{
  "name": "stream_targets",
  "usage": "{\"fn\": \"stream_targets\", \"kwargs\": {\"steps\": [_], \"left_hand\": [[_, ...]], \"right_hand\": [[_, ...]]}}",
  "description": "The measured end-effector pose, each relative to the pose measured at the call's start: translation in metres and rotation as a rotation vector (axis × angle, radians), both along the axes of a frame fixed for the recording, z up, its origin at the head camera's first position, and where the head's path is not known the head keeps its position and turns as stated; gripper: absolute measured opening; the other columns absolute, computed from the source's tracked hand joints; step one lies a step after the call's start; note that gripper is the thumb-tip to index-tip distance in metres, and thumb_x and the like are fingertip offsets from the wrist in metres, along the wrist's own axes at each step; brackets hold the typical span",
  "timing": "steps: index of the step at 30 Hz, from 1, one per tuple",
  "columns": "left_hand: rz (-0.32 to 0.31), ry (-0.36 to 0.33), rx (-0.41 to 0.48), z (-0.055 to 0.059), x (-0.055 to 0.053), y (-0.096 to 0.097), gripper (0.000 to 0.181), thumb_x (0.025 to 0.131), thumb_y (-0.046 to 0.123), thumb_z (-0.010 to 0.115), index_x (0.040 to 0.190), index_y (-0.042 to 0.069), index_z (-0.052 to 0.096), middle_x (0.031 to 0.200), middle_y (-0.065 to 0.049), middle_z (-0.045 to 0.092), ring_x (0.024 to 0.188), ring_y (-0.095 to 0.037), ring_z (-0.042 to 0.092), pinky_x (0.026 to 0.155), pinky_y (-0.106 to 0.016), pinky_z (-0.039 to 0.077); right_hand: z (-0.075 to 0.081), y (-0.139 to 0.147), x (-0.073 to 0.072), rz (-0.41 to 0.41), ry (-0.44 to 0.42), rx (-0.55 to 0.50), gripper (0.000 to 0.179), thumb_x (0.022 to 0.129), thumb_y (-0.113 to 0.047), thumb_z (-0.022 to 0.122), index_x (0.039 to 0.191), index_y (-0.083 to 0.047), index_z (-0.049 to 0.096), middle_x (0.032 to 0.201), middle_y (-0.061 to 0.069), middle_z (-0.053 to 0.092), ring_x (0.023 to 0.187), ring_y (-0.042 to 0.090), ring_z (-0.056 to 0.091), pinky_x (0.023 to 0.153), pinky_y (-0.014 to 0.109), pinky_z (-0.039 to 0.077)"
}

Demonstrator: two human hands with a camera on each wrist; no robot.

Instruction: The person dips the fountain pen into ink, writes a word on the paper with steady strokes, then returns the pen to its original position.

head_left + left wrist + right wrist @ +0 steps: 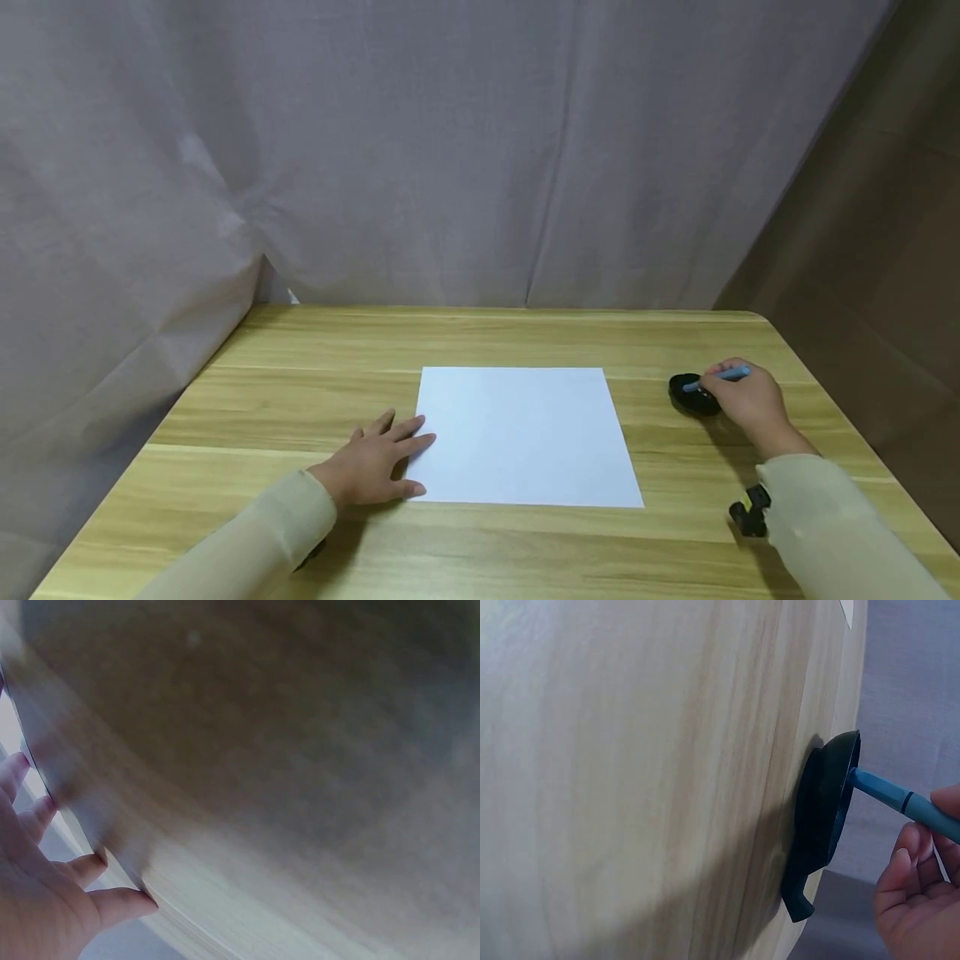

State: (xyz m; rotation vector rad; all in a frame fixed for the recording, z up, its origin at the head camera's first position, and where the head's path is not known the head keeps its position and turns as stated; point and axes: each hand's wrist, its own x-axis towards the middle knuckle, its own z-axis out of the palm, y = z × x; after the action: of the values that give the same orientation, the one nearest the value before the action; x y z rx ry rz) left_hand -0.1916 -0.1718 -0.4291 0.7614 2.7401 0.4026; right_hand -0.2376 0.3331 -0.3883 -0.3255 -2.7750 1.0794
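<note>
My left hand (372, 462) rests with spread fingers on the left edge of a blank white sheet of paper (525, 437). In the left wrist view, the fingertips (146, 900) lie along the sheet's edge. At the right of the table, my right hand (750, 400) pinches a blue pen (723, 377) between thumb and fingers. Its lower end dips inside the rim of a small black dish (693, 402). The right wrist view shows the dish (829, 802) side-on, with a short stub sticking out, and the pen (889, 793) has a dark band round it.
The wood-grain table (315, 375) stands against a grey cloth curtain (420, 167), with a darker brown cloth (885, 250) hanging on the right. A black device (750, 510) is strapped at the right wrist, by the pale sleeve.
</note>
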Motion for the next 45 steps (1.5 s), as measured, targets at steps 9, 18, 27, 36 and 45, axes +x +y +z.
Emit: {"fn": "stream_targets", "kwargs": {"steps": [9,18,27,36,45], "left_hand": [[0.009,0.0,-0.001,0.002,0.001,-0.001,0.074,0.085,0.058,0.064,0.148,0.028,0.041,0.159,-0.001,0.025,0.144,-0.046,0.012,0.098,-0.078,0.02],[0.01,0.009,-0.003,0.002,0.003,0.0,0.073,0.085,0.057,0.065,0.148,0.027,0.042,0.159,-0.002,0.026,0.143,-0.047,0.014,0.098,-0.078,0.021],[0.012,0.012,-0.007,0.001,0.003,0.001,0.073,0.085,0.056,0.065,0.148,0.027,0.041,0.159,-0.002,0.026,0.144,-0.046,0.013,0.098,-0.077,0.021],[0.026,-0.017,0.003,0.003,0.002,0.003,0.074,0.084,0.057,0.065,0.147,0.028,0.042,0.159,0.001,0.024,0.144,-0.045,0.012,0.099,-0.077,0.019],[0.024,-0.012,-0.002,0.001,-0.001,0.003,0.074,0.084,0.056,0.066,0.148,0.028,0.041,0.159,0.001,0.024,0.144,-0.046,0.012,0.099,-0.077,0.02]], "right_hand": [[0.0,-0.001,0.007,-0.105,0.008,-0.111,0.029,0.091,-0.029,0.055,0.101,-0.002,0.06,0.08,-0.007,0.054,0.072,0.013,0.044,0.062,0.027,0.039],[0.007,-0.009,0.007,-0.109,0.067,-0.164,0.026,0.091,-0.029,0.056,0.098,-0.004,0.059,0.073,-0.014,0.05,0.071,0.009,0.044,0.062,0.022,0.04],[0.013,-0.023,0.004,-0.091,0.122,-0.306,0.012,0.093,-0.022,0.058,0.09,-0.011,0.058,0.07,-0.02,0.053,0.07,0.002,0.05,0.06,0.016,0.043],[0.01,-0.033,0.002,-0.04,0.129,-0.349,0.021,0.095,-0.022,0.056,0.098,-0.001,0.057,0.074,-0.019,0.054,0.071,-0.002,0.055,0.065,0.016,0.049],[0.009,-0.051,-0.002,-0.009,0.101,-0.362,0.027,0.096,-0.024,0.056,0.106,0.001,0.056,0.085,-0.012,0.054,0.077,0.001,0.056,0.069,0.017,0.05]]}}
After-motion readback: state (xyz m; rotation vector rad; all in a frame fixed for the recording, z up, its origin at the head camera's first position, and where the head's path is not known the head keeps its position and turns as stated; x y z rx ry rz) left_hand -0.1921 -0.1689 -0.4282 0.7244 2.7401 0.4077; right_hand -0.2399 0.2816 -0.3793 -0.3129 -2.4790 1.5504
